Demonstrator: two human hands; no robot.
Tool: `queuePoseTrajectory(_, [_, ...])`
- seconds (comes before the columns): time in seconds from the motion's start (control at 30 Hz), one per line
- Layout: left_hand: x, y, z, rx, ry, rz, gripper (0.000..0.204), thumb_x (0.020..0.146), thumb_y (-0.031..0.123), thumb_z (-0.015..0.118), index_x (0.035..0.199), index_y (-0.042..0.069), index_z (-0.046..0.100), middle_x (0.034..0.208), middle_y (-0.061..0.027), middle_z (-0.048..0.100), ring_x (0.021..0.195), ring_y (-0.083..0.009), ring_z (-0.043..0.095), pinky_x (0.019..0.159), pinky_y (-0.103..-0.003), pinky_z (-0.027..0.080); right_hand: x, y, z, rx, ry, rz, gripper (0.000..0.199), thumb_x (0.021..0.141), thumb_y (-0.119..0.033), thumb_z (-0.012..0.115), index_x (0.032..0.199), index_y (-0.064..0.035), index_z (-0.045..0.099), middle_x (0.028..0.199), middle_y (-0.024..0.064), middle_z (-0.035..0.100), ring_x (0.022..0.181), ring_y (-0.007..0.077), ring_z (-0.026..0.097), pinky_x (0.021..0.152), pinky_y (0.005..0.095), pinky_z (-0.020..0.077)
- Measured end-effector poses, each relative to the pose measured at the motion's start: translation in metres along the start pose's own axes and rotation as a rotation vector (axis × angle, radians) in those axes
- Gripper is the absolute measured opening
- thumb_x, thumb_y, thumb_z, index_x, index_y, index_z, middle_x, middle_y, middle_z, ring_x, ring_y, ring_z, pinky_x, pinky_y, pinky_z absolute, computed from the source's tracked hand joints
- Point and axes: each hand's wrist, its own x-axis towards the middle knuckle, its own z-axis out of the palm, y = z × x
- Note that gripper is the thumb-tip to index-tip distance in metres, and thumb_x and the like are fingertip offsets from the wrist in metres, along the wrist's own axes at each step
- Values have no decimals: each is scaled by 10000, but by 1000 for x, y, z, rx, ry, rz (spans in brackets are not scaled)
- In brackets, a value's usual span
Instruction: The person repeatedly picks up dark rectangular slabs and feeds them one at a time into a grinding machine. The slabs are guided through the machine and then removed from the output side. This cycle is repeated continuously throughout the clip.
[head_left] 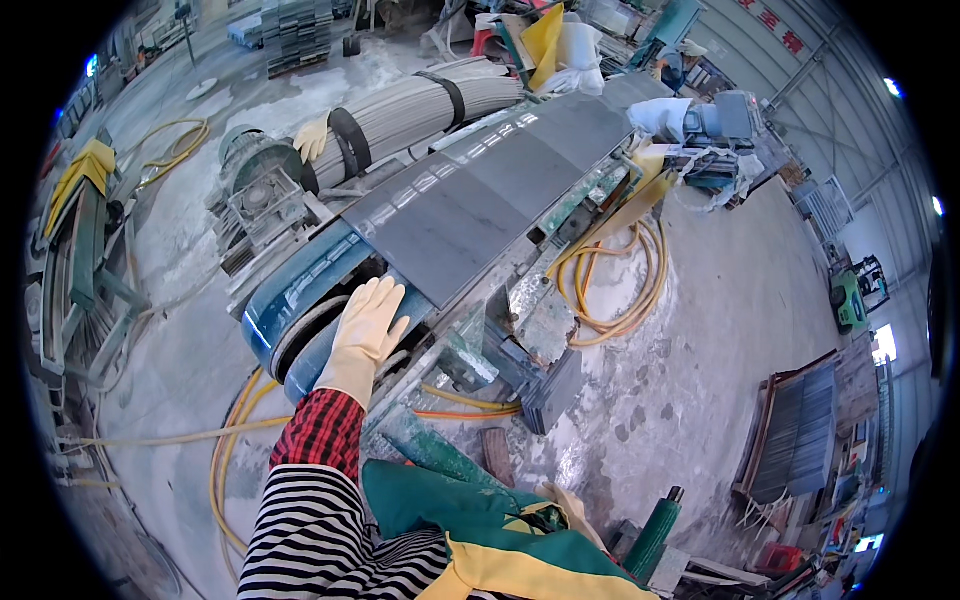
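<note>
My left hand [366, 330], in a cream rubber glove, is stretched out flat with the fingers extended. It lies over the end of a conveyor [262, 318] with blue curved belts, beside the near edge of a glossy dark grey slab [440, 225]. Whether the fingertips touch the slab or the belt I cannot tell. More grey slabs line up behind it along the conveyor. My right hand [568, 508], also in a cream glove, shows only in part behind my green and yellow apron [500, 545]. Its fingers are hidden.
Left of the conveyor stand a motor [255, 160], a loose glove [312, 138] and a long strapped grey bundle [420, 112]. A yellow hose [650, 290] coils on the floor to the right. Near me are small stacked slabs [552, 395] and a green cylinder [655, 530].
</note>
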Motion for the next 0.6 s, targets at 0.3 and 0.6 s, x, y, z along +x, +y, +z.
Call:
queuePoseTrajectory(0.3, [-1, -2, -2, 1, -8, 38, 475, 883, 286, 663, 1292, 63, 570, 1405, -161, 515, 1332, -354, 437, 1146, -454, 320, 25, 26, -28, -507, -67, -196, 518, 975, -420, 426, 1296, -63, 620, 1247, 44, 681, 1165, 189, 613, 992, 310, 425])
queuePoseTrajectory(0.6, [-6, -2, -5, -7, 6, 46, 478, 867, 278, 678, 1282, 64, 574, 1397, -166, 519, 1323, -364, 444, 1139, -462, 330, 26, 26, -24, 0, -97, -48, 321, 996, -282, 478, 1167, -19, 545, 1065, 29, 576, 928, 147, 560, 798, 267, 439])
